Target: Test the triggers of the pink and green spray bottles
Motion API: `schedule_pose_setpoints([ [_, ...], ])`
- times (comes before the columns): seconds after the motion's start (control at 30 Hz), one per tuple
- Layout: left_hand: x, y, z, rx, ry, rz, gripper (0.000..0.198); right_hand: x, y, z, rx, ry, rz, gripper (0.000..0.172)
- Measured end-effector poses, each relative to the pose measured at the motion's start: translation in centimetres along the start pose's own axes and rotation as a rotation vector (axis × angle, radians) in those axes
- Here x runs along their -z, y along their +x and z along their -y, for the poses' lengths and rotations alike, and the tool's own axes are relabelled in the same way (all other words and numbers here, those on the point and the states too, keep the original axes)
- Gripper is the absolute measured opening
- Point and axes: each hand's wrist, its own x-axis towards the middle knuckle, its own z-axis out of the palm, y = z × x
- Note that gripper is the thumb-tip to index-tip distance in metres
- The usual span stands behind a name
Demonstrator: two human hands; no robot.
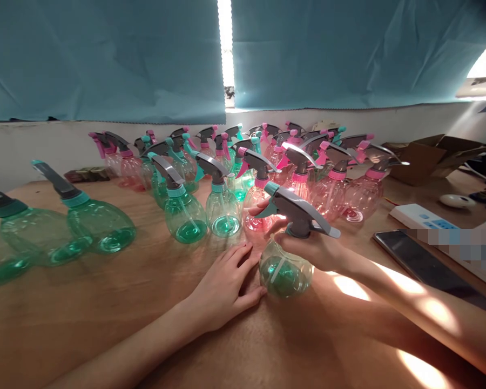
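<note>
A clear green spray bottle (285, 275) with a grey and teal spray head stands upright near the middle of the table. My right hand (303, 240) is wrapped round its neck, just under the trigger head. To the left of that bottle, my left hand (230, 281) lies flat on the tabletop with fingers spread, the fingertips close to the bottle's base. Just beyond the hands stand two more green bottles, one (186, 216) at the left and one (222, 210) beside it. A pink bottle (257, 208) is partly hidden behind my right fingers.
Several pink and green spray bottles crowd the back of the wooden table (166, 324). More green bottles (101, 224) stand at the left. On the right are a dark phone (413, 259), a white power strip (421, 219), a white mouse (457, 201) and an open cardboard box (425, 159).
</note>
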Motion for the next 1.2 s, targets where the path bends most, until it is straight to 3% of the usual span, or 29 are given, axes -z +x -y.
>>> schedule_pose_setpoints([
  [0.27, -0.1, -0.1, 0.2, 0.005, -0.008, -0.014, 0.057, 0.3, 0.0, 0.9, 0.031, -0.011, 0.001, 0.025],
  [0.53, -0.2, -0.1, 0.2, 0.013, -0.002, 0.002, 0.058, 0.5, -0.1, 0.7, -0.042, 0.004, 0.060, 0.014],
  [0.6, -0.2, -0.1, 0.2, 0.009, -0.007, -0.005, 0.057, 0.5, -0.1, 0.4, -0.017, -0.004, 0.046, 0.016],
  [0.77, 0.0, -0.1, 0.1, 0.007, -0.017, -0.011, 0.052, 0.4, -0.3, -0.2, -0.025, -0.022, 0.024, 0.041],
  [1.2, 0.2, -0.1, -0.1, 0.010, -0.015, -0.012, 0.054, 0.2, -0.5, -0.7, 0.093, 0.019, 0.030, 0.045],
])
